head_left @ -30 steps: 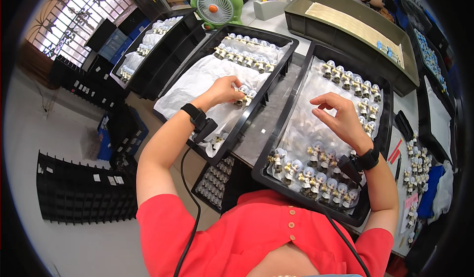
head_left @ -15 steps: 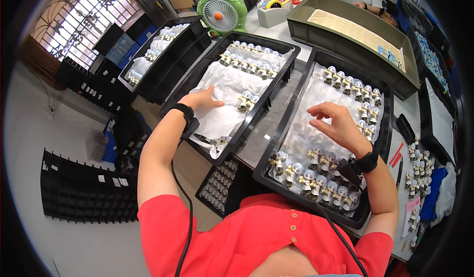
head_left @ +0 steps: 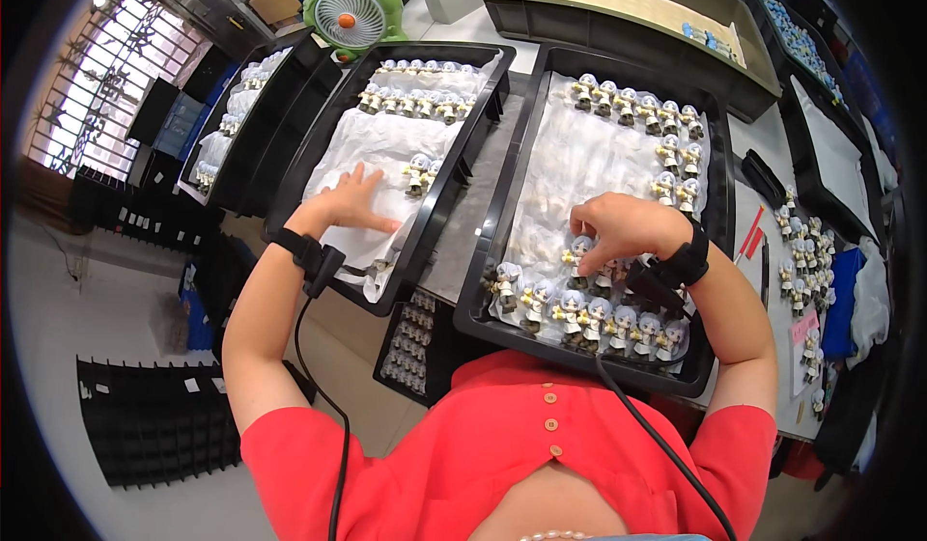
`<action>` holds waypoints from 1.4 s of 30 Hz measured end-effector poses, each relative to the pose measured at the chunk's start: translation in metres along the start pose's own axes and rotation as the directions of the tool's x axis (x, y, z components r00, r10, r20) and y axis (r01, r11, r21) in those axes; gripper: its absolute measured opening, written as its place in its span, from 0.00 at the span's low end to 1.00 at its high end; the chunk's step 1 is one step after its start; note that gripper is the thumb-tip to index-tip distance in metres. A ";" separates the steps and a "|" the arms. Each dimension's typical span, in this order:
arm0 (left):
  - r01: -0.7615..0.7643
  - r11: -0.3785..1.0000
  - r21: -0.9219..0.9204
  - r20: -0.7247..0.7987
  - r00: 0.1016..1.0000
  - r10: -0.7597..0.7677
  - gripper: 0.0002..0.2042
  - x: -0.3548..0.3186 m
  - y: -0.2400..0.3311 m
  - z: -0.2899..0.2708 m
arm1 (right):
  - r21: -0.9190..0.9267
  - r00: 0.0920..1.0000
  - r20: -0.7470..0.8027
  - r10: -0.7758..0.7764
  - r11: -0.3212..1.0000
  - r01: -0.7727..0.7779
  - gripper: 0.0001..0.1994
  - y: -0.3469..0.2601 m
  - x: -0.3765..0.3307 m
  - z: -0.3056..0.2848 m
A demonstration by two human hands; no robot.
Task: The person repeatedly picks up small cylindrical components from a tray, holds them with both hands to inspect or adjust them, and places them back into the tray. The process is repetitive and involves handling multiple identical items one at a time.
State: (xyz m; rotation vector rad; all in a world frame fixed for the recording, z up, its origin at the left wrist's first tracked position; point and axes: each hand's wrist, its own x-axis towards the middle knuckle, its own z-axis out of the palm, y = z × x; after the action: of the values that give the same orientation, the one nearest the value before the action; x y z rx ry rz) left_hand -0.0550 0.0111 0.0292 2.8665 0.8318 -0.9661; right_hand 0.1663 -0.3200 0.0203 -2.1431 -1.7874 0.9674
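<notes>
- The left hand [head_left: 352,203] is hanging over white paper [head_left: 377,150] inside the left tray [head_left: 425,237], fingers standing wide and holding nothing; contact with the paper is staying unclear.
- The tray's right rim is running near that thumb, while bare paper is lying open beyond the fingers.
- The right hand [head_left: 628,227] is curving, thumb and forefinger a narrow gap apart, about one pale-haired figurine [head_left: 578,247] in the right tray [head_left: 526,338] — I cannot tell whether they are gripping it.
- Open paper is stretching leftward and farther off from this hand; the near row and rim are bounding the space below.
- A black wrist device [head_left: 655,287] is overhanging the near figurines, and a cable [head_left: 652,425] is crossing the near rim.
- One olive bin [head_left: 618,44] is standing beyond the right tray, one green fan [head_left: 352,15] beyond the left.
- In the right tray, six figurines are forming the far row, two pairs are sitting below, and about seven are lining the near edge — the hand is hiding others.
- Two more are lying beside the left hand.
</notes>
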 end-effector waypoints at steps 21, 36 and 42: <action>-0.717 0.129 -0.685 -0.621 0.667 0.411 0.30 -0.037 0.169 -0.065 | 0.182 0.818 -0.563 -0.113 0.949 0.256 0.32 -0.023 -0.006 -0.022; -0.647 -0.358 -0.673 -0.737 0.628 0.250 0.27 -0.027 0.189 -0.037 | 0.013 0.440 -0.854 -0.277 0.834 0.551 0.39 -0.020 0.013 -0.018; -0.432 -0.537 -0.724 -0.638 0.716 0.283 0.25 -0.027 0.187 -0.041 | 0.005 0.405 -0.874 -0.269 0.827 0.562 0.43 -0.020 0.016 -0.015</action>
State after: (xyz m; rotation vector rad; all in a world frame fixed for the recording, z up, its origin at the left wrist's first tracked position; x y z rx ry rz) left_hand 0.0404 -0.1555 0.0480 1.1656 0.0632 0.2263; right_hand 0.1593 -0.2961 0.0367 -1.3843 -1.3768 -0.0312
